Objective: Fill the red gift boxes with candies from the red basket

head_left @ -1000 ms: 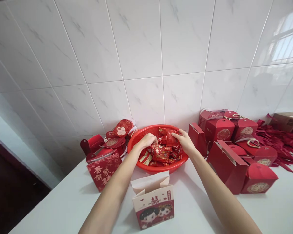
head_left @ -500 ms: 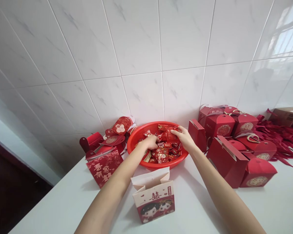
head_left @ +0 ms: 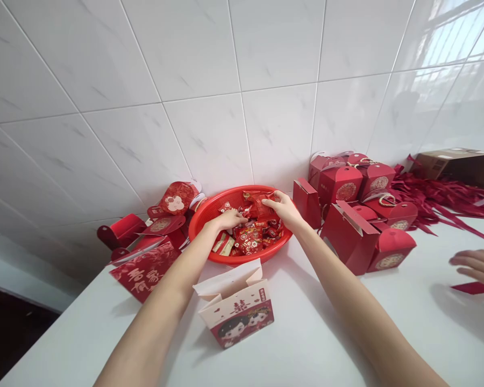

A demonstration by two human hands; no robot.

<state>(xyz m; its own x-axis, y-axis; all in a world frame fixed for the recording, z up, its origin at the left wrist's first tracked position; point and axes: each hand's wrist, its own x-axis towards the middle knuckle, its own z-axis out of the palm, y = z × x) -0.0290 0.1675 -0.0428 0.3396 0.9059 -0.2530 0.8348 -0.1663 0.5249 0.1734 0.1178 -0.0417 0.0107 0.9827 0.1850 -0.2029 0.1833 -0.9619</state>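
Observation:
A red plastic basket (head_left: 237,262) by the tiled wall holds many red wrapped candies (head_left: 249,240). My left hand (head_left: 229,219) reaches into its middle, fingers curled down on the candies; what the fingertips hold, if anything, is too small to name. At the basket's back right rim, my right hand (head_left: 280,208) has its thumb and fingers closed on a red candy packet (head_left: 257,208). In front of the basket, between my forearms, an open paper box (head_left: 242,317) with two cartoon faces stands upright on the white table.
Red gift boxes (head_left: 347,188) stand at right, with more boxes (head_left: 145,263) at left. Behind right lie dark red ribbons (head_left: 435,193) beside a cardboard box (head_left: 447,161). Another person's hand (head_left: 479,269) is at the right edge, over a red strip (head_left: 471,288).
The view has turned right, shifting everything leftward. Another person's hand has come into view at the right edge. My left hand's fingers have shifted slightly among the candies.

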